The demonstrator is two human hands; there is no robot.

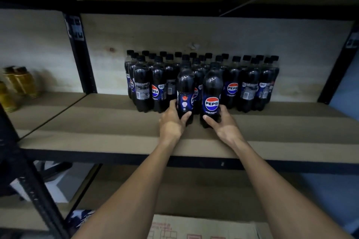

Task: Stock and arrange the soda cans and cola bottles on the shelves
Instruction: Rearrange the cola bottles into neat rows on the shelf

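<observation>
Forward, fingers (185, 117) (210, 120) around two cola bottles (185, 85) (212, 87).

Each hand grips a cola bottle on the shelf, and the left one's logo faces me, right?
No: in the head view, the logo facing you is on the right bottle, in the right hand. The left bottle, in the left hand, has its logo turned aside.
</observation>
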